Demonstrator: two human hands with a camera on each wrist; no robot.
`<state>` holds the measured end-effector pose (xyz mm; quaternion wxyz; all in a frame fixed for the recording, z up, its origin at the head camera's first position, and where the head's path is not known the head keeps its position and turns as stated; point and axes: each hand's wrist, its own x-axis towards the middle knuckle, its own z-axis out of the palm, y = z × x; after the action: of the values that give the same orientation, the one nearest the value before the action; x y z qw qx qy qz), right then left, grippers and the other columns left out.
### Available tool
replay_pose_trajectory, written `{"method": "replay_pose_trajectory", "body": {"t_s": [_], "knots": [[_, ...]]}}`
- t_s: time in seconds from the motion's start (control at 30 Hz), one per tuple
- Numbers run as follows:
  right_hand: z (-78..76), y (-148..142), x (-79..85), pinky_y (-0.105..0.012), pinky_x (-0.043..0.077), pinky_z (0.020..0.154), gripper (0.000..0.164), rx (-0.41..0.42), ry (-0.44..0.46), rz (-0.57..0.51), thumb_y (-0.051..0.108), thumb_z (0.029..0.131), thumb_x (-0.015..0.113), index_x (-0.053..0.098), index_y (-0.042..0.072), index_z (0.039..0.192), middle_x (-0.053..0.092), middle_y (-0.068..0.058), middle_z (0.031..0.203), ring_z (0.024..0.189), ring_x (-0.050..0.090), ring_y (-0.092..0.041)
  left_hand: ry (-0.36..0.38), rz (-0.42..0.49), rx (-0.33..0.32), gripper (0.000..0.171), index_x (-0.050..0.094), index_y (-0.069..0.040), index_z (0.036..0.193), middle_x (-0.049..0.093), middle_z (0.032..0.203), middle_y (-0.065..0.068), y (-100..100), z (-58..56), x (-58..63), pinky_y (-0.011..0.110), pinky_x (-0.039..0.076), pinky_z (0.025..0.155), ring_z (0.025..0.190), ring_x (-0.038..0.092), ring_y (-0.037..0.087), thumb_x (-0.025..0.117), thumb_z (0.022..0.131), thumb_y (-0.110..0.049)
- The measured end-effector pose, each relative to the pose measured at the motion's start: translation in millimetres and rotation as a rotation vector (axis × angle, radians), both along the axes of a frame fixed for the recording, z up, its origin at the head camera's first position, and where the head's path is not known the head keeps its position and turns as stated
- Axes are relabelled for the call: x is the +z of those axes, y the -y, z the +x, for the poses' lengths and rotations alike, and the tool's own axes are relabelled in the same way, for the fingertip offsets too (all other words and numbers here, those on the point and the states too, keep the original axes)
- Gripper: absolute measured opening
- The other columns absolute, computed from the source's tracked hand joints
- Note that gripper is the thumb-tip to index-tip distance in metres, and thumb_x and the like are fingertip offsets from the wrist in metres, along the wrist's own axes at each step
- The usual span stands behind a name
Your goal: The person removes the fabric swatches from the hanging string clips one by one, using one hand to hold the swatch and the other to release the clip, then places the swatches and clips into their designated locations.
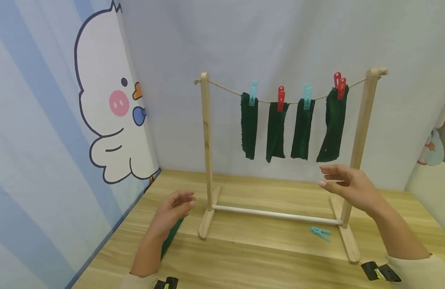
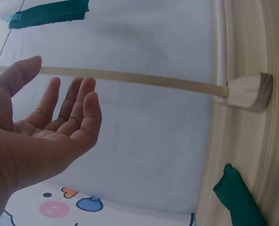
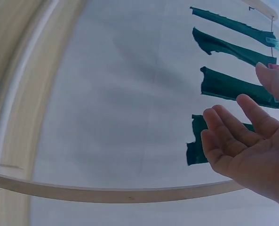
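Note:
Several dark green cloth strips [image 1: 334, 124] hang from a thin cord [image 1: 226, 89] strung between two wooden posts. Light blue and red clothespins [image 1: 281, 98] alternate along it, clipping the strips at their tops. My right hand [image 1: 353, 188], fingers relaxed and holding nothing, hovers by the right post [image 1: 364, 116], just below the rightmost strip. Left of the left post [image 1: 206, 140] is my left hand [image 1: 170, 212], loosely curved with nothing in it. Beneath that hand another green cloth strip [image 2: 238, 197] lies on the table, partly hidden by the forearm in the head view.
A light blue clothespin [image 1: 320, 233] lies on the wooden table [image 1: 265, 257] near the rack's right foot [image 1: 348, 245]. A white bar [image 1: 276, 214] joins the posts low down. Behind hangs a pale curtain [image 1: 179, 132]; a cartoon bird panel [image 1: 103, 92] stands at the left.

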<state>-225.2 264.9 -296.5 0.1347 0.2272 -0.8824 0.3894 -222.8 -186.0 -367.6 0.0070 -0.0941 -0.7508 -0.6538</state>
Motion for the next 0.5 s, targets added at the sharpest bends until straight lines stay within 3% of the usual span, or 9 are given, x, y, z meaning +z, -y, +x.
{"method": "replay_pose_trajectory", "body": {"t_s": [0.1,0.33,0.5], "knots": [[3.1,5,14.0,-0.01,0.042,0.076,0.04,-0.011,-0.031,-0.007,0.013,0.091,0.062,0.053,-0.007,0.124,0.055,-0.022,0.121,0.099,0.051,0.002,-0.029,0.017,-0.006,0.037,0.053,-0.001,0.125,0.054,0.119,0.019,-12,-4.8,7.0,0.045,0.041,0.091,0.109,0.052,0.027,0.061,0.091,-0.014],[5.4,16,43.3,-0.01,0.042,0.075,0.042,-0.007,-0.095,-0.061,0.01,0.09,0.063,0.05,-0.003,0.128,0.053,-0.02,0.123,0.1,0.053,-0.005,-0.086,0.083,-0.039,0.038,0.051,0.005,0.125,0.053,0.118,0.02,-41,-14.5,18.8,0.045,0.042,0.09,0.107,0.053,0.029,0.06,0.09,-0.008],[3.1,26,58.6,-0.01,0.041,0.077,0.043,0.013,-0.142,-0.07,0.009,0.09,0.063,0.05,-0.002,0.129,0.052,-0.02,0.125,0.1,0.051,0.001,-0.114,0.116,-0.082,0.036,0.053,-0.001,0.125,0.053,0.12,0.016,-57,-24.7,25.2,0.043,0.043,0.089,0.109,0.052,0.03,0.061,0.091,-0.011]]}}
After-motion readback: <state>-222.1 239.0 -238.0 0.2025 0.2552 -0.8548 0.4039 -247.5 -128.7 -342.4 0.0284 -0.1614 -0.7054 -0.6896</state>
